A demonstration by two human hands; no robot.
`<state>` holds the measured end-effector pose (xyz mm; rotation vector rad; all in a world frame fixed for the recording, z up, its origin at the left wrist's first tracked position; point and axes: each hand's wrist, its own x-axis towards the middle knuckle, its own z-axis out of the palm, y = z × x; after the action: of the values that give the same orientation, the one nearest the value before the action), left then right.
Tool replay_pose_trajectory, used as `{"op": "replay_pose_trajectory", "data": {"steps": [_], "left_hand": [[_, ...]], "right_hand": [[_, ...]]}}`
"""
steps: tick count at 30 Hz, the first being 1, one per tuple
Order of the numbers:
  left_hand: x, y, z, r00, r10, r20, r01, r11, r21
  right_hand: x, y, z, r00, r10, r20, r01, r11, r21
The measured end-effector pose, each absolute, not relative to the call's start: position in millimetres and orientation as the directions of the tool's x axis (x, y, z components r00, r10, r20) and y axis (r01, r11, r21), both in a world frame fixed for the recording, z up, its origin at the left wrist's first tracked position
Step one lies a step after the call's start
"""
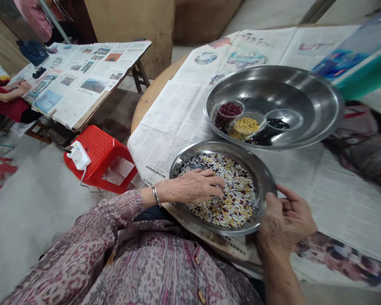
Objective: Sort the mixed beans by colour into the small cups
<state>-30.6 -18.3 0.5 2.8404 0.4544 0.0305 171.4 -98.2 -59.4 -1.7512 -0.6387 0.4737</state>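
A round steel plate (222,153) sits on the newspaper in front of me, heaped with a mix of white, yellow and dark red beans (238,199). My left hand (193,187), with a metal bangle at the wrist, rests in the mix with its fingertips down. Whether those fingers hold any beans is hidden. My right hand (284,220) grips the plate's right rim. Beyond the plate, a large steel basin (292,84) holds a cup of red beans (229,111), a cup of yellow beans (245,126) and a cup of black beans (277,123).
Newspaper (165,127) covers a round wooden table (152,95). A red plastic stool (104,152) with a white power strip (78,155) stands at left. A teal-and-blue object (355,55) juts in at upper right. Farther left, a person's arm (11,93) rests on a newspaper-covered table (82,80).
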Motion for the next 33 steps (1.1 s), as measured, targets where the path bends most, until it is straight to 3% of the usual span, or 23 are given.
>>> {"op": "replay_pose_trajectory", "data": {"steps": [6,11,16,23,30,33], "left_hand": [[-25,-5,-6,0.959,0.271,-0.086,0.281,-0.948,0.152],[-43,7,0,0.868,0.494,-0.053,0.496,-0.865,0.074],[-53,-4,10,0.783,0.622,-0.008,0.613,-0.770,0.175],[-30,-21,-12,0.883,0.468,-0.016,0.461,-0.863,0.207],[-8,-13,-15,0.900,0.435,-0.017,0.433,-0.890,0.145],[-19,-7,-10,0.857,0.513,-0.044,0.515,-0.854,0.079]], "right_hand": [[171,-99,-57,0.760,0.650,0.009,0.172,-0.188,-0.967],[171,-100,-61,0.759,0.651,-0.004,0.169,-0.203,-0.964],[173,-102,-63,0.755,0.655,-0.014,0.161,-0.207,-0.965],[171,-100,-59,0.762,0.647,0.029,0.202,-0.195,-0.960],[172,-101,-61,0.751,0.659,0.046,0.229,-0.194,-0.954],[172,-101,-60,0.745,0.667,0.009,0.190,-0.199,-0.961]]}}
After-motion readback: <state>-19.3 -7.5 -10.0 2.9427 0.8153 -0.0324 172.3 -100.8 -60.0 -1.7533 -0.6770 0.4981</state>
